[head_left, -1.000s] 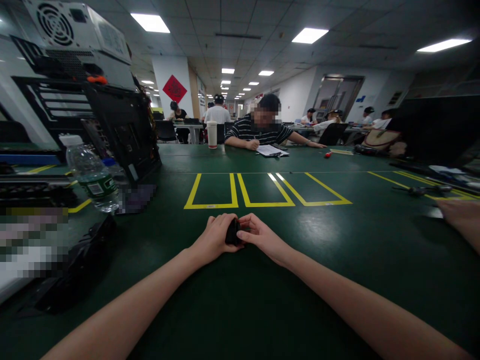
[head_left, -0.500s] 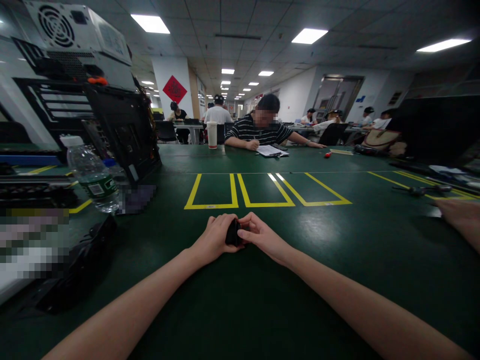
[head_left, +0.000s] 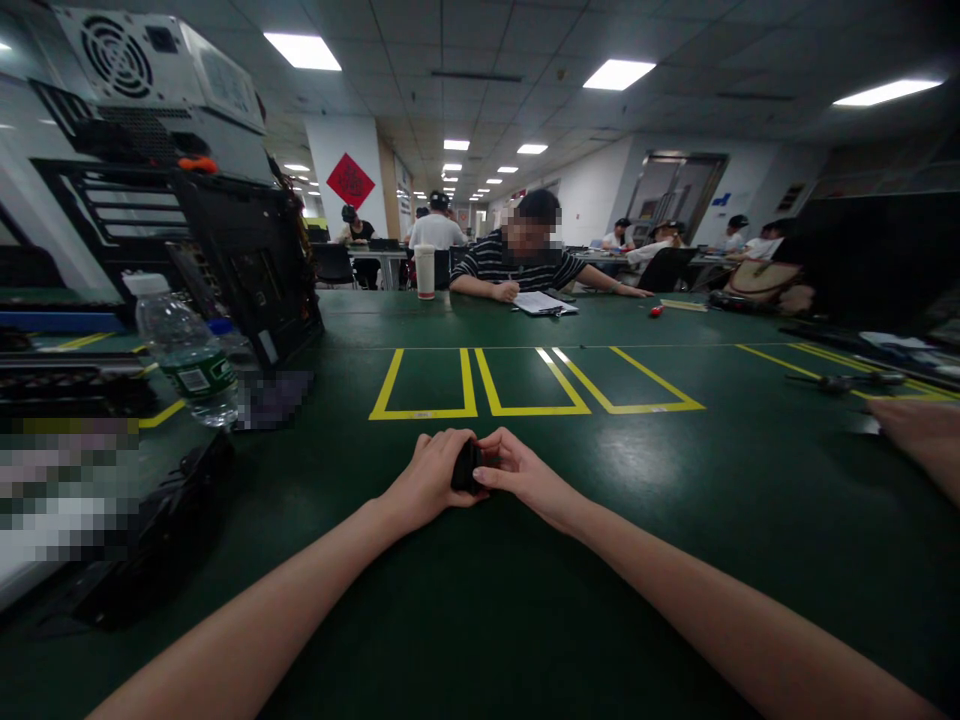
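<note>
Left hand [head_left: 431, 475] gripping black part [head_left: 466, 468], fingers over top, thumb under. Right hand [head_left: 517, 468] fingers bent, thumb at part's right edge; pinching or only touching, can't tell. Part sits between both hands, just on the near side of the yellow tape [head_left: 540, 410]; what it is, can't tell, mostly covered.

All on green table [head_left: 465, 600]. Left of tape: bottle [head_left: 196, 370], tilted-looking, PC case [head_left: 259, 260] behind it, power supply [head_left: 150, 65] above. Left and nearer than tape: dark bundle [head_left: 161, 530], blurry. Beyond tape: cup [head_left: 425, 272], clipboard [head_left: 541, 303], co-worker [head_left: 491, 262] in striped top writing. Beyond tape, to the right: small red item [head_left: 656, 312]. Well right of tape: another person's hand [head_left: 919, 440], cut by frame edge.
</note>
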